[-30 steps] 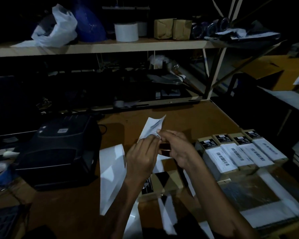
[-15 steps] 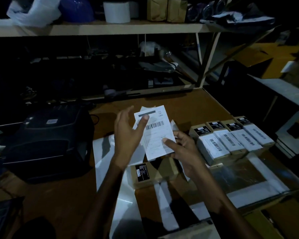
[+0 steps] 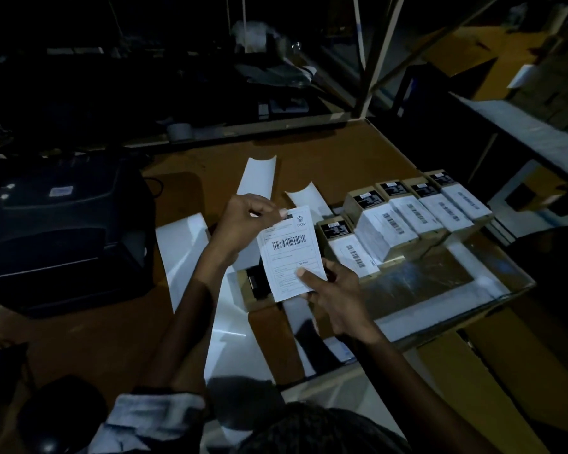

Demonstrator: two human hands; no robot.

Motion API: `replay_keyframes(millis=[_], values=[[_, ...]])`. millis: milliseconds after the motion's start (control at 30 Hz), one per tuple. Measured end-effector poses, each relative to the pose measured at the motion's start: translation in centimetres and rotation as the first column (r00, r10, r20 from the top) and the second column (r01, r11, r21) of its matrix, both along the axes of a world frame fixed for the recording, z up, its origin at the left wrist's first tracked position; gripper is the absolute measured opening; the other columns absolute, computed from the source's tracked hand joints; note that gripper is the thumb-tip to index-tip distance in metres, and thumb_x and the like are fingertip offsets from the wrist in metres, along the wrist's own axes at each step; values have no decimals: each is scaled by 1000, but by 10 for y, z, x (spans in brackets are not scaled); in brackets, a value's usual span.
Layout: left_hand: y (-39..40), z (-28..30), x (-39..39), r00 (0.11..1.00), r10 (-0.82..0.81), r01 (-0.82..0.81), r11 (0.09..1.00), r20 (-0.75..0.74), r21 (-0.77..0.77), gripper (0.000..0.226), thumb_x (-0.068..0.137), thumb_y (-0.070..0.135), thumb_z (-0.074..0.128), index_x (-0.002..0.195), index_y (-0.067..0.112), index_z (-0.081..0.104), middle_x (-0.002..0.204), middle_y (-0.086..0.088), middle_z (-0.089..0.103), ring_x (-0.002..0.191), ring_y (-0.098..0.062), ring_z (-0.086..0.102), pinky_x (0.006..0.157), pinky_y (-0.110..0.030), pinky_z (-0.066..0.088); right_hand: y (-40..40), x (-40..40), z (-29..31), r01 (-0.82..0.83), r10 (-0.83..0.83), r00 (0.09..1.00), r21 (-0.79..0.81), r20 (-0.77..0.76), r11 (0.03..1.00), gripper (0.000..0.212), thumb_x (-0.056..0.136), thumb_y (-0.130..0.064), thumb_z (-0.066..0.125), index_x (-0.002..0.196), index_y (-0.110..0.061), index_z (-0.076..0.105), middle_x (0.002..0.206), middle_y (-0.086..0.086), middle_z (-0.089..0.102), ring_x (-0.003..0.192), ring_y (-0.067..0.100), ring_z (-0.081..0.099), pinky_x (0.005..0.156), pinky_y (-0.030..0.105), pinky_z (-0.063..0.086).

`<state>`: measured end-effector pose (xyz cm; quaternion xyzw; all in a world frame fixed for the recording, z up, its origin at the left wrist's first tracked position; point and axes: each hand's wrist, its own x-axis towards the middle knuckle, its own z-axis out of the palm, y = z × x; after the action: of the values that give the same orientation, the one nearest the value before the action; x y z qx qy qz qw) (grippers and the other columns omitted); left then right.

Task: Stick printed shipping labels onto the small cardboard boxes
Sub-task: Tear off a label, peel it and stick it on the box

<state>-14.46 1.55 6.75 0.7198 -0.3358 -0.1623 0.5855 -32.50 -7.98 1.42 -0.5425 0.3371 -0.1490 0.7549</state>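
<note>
A white shipping label [image 3: 287, 249] with a barcode is held flat between both hands, just above a small cardboard box [image 3: 254, 290] that lies on the table and is mostly hidden under it. My left hand [image 3: 243, 224] pinches the label's top left corner. My right hand [image 3: 333, 296] pinches its lower right corner, thumb on the printed face. To the right stand several small boxes with labels on them [image 3: 404, 217], in a row, plus one nearer box [image 3: 348, 247].
A black label printer [image 3: 63, 224] sits at the left on the brown table [image 3: 325, 158]. White backing strips [image 3: 184, 250] lie around the hands. A clear plastic sheet [image 3: 440, 280] lies at the right table edge. Dark shelving stands behind.
The label was peeled from its backing, then turned face up. It has now come lower, over the box, with my left hand shifted from an open palm to a pinch at its top corner.
</note>
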Motion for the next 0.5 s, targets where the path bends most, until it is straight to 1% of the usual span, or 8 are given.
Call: replay_keyframes(millis=[67,167,200,233,300,367,433,500], values=[[-3,-7,-2,1000,-12,12,1000,-11,-5,6,84,14,79,84,9,80,89,0,73,85,-1,66,73,-15,48,0,-5,-5,35,-36,998,-17,-50,999,33,82,-7,79,112,-1,67,107,12,76,94,25,76,79,37,61],[-9,-14,-6,999,-5,5,1000,-37,-7,11,83,18,80,85,7,80,88,0,75,86,-8,69,79,-27,53,-3,-15,-12,80,-76,995,53,-70,995,24,81,-6,80,103,-1,71,104,13,77,91,20,76,72,29,61],[-11,-16,-8,999,-16,16,1000,-39,-1,12,83,18,80,85,6,80,88,-1,75,86,-10,70,79,-29,53,-4,-18,-13,78,-72,993,62,-91,995,22,81,-9,80,101,-2,73,102,12,77,90,20,76,75,30,61],[-13,-16,-10,998,-35,36,999,-44,4,12,83,18,80,85,6,80,88,-2,76,86,-11,70,79,-29,53,-5,-21,-17,65,-59,990,44,-125,997,24,81,-15,82,100,-4,74,102,11,78,91,21,75,81,35,61],[-17,-17,-12,996,-73,73,997,-60,11,11,83,18,80,85,7,80,88,-4,76,86,-13,71,77,-25,53,-5,-24,-22,-4,12,991,64,-134,998,27,84,-23,79,107,-10,75,110,8,76,102,25,70,98,44,54],[-20,-18,-13,994,-87,89,996,-60,26,13,84,18,80,88,6,80,89,-4,77,87,-12,71,76,-21,52,-2,-24,-27,-61,72,996,193,-53,979,32,90,-22,71,120,-12,69,123,8,72,117,26,66,107,43,47],[-22,-19,-14,994,-95,97,994,-60,42,15,83,17,80,90,4,80,91,-5,77,89,-13,72,78,-23,53,1,-23,-32,-32,35,999,300,-4,953,44,86,-26,71,128,-13,64,126,9,70,121,27,64,108,43,46],[-24,-20,-13,993,-97,102,992,-64,79,15,83,16,80,90,3,79,92,-6,77,90,-13,72,81,-27,55,4,-23,-34,21,-18,1000,325,-12,945,49,83,-26,74,128,-11,64,123,9,72,117,27,67,105,44,49]])
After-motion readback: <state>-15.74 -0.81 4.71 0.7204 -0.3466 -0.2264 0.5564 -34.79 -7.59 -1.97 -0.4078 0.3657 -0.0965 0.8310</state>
